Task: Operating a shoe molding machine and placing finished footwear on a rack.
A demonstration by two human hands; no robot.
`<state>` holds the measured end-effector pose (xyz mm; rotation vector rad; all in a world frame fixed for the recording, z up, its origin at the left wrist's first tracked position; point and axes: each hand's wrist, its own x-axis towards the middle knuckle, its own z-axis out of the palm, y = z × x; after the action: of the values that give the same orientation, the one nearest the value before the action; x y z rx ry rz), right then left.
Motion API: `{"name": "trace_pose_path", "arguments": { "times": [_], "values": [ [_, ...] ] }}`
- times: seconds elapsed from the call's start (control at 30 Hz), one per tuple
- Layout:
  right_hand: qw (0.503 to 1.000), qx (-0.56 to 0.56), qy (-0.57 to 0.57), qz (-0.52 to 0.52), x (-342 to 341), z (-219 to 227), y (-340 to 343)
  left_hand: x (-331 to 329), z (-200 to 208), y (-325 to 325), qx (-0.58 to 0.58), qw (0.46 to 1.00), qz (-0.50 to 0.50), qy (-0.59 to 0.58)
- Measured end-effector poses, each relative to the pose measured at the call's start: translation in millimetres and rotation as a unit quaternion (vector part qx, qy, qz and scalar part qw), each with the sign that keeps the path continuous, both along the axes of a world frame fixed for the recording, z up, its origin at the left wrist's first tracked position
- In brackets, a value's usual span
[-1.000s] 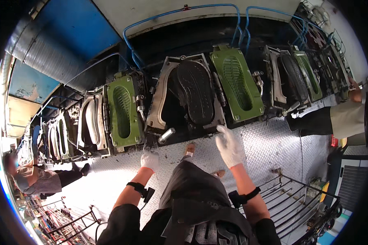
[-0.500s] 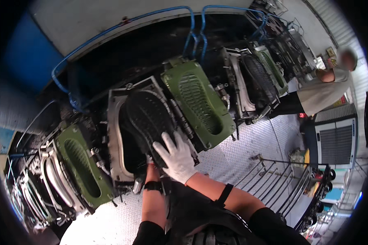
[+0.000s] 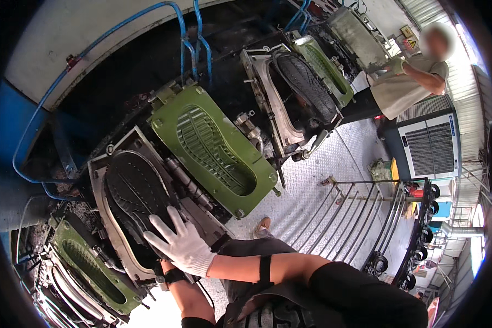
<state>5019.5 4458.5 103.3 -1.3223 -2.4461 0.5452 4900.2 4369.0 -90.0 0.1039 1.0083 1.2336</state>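
Across the lower left, your open metal mould frame [image 3: 203, 217] sits at a slant, green mould plate [image 3: 216, 150] just right of it. Black shoe sole [image 3: 136, 183] lies inside the frame, most of its length beyond your fingertips, up and left of them. Right hand [image 3: 183, 249], white glove: fingers spread over the sole's near end, not curled round it. Left wrist [image 3: 167, 267] shows just below; left hand is hidden behind the right, can't tell its grip.
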Motion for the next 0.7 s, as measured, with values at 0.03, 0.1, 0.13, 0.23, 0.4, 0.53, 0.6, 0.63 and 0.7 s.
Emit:
{"name": "trace_pose_path", "arguments": {
  "times": [0.03, 0.1, 0.13, 0.23, 0.4, 0.53, 0.6, 0.63, 0.7],
  "values": [
    [1.000, -0.017, 0.018, 0.008, 0, 6, 3, -2, 0, -8, -0.006, 1.000, 0.010, 0.011],
    [0.999, -0.020, 0.037, 0.012, 10, 21, 13, -2, 4, -13, -0.011, 0.999, 0.033, 0.032],
    [0.998, -0.041, 0.033, 0.027, 15, 32, 20, -1, 5, -13, -0.011, 0.998, 0.044, 0.042],
    [0.996, -0.064, 0.045, 0.047, 26, 65, 50, 10, 11, -56, -0.009, 0.995, 0.066, 0.074],
    [0.944, -0.134, 0.302, -0.019, 43, 128, 121, 21, 23, -123, -0.007, 0.987, 0.102, 0.128],
    [0.673, -0.353, 0.647, -0.050, 100, 138, 157, 18, 25, -113, 0.005, 0.979, 0.121, 0.166],
    [0.860, -0.159, 0.476, -0.094, 162, 107, 157, 26, 27, -62, 0.016, 0.975, 0.128, 0.182],
    [0.963, 0.110, 0.214, -0.124, 196, 94, 154, 20, 28, -41, 0.020, 0.972, 0.134, 0.190],
    [0.788, -0.172, 0.564, -0.176, 249, 107, 152, 8, 30, -27, 0.021, 0.966, 0.148, 0.212]
  ]
}}
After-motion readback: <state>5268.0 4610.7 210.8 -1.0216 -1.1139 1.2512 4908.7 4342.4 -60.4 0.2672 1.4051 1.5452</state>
